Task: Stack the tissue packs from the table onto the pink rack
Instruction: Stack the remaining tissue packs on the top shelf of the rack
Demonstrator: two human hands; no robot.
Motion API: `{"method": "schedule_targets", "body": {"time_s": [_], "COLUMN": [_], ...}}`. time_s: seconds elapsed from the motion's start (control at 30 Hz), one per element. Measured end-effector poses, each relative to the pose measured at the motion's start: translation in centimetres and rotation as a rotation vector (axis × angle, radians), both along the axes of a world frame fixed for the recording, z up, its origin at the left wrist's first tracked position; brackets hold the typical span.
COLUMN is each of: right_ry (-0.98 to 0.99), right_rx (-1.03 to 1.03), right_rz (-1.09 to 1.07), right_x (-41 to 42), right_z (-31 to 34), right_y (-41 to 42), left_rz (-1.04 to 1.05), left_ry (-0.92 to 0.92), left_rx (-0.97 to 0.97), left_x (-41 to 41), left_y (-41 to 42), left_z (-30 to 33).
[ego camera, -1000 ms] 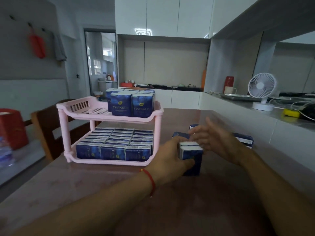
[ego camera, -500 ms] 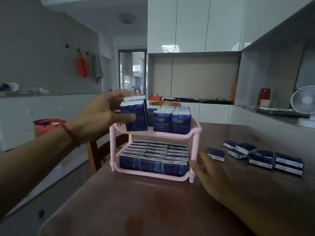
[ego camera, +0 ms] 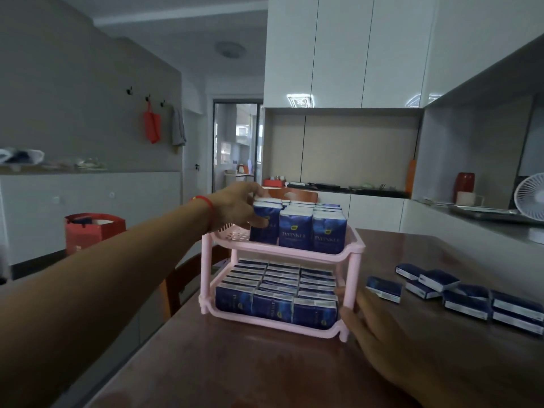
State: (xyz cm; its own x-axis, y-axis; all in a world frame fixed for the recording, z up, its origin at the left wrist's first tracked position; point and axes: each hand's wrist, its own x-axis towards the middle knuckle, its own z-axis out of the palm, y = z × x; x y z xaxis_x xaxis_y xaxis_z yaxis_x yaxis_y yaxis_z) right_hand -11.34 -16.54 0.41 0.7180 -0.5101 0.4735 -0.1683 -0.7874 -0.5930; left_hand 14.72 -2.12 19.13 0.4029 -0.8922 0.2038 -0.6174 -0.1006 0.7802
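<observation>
A two-tier pink rack (ego camera: pixel 353 248) stands on the brown table (ego camera: pixel 265 363). Its lower tier is packed with blue tissue packs (ego camera: pixel 273 301); upright packs (ego camera: pixel 312 228) fill the right part of the upper tier. My left hand (ego camera: pixel 238 207) grips a blue tissue pack (ego camera: pixel 265 222), standing it on the upper tier left of the others. My right hand (ego camera: pixel 379 340), fingers straight, touches the rack's lower right corner. Several loose packs (ego camera: pixel 459 295) lie flat on the table to the right.
A wooden chair (ego camera: pixel 188 278) stands behind the rack at the table's left side. A red bag (ego camera: pixel 94 231) sits further left. A white counter with a small fan (ego camera: pixel 530 198) runs along the right edge of the table.
My left hand has carried the pack from above the rack's left end down onto the upper tier beside the standing packs. My right hand has stayed at the rack's lower right corner.
</observation>
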Motion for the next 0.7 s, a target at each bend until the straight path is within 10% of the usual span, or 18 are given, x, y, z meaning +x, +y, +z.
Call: {"method": "schedule_targets", "body": {"time_s": [0.7], "right_ry": [-0.014], "right_rx": [-0.025], "right_rz": [0.030], "right_x": [0.1], "right_z": [-0.2], "right_y": [-0.4], "left_rz": [0.198], "left_ry": [-0.287], "left_rx": [0.171], "left_x": [-0.6], "left_y": [-2.7], "left_z": [-1.7]}}
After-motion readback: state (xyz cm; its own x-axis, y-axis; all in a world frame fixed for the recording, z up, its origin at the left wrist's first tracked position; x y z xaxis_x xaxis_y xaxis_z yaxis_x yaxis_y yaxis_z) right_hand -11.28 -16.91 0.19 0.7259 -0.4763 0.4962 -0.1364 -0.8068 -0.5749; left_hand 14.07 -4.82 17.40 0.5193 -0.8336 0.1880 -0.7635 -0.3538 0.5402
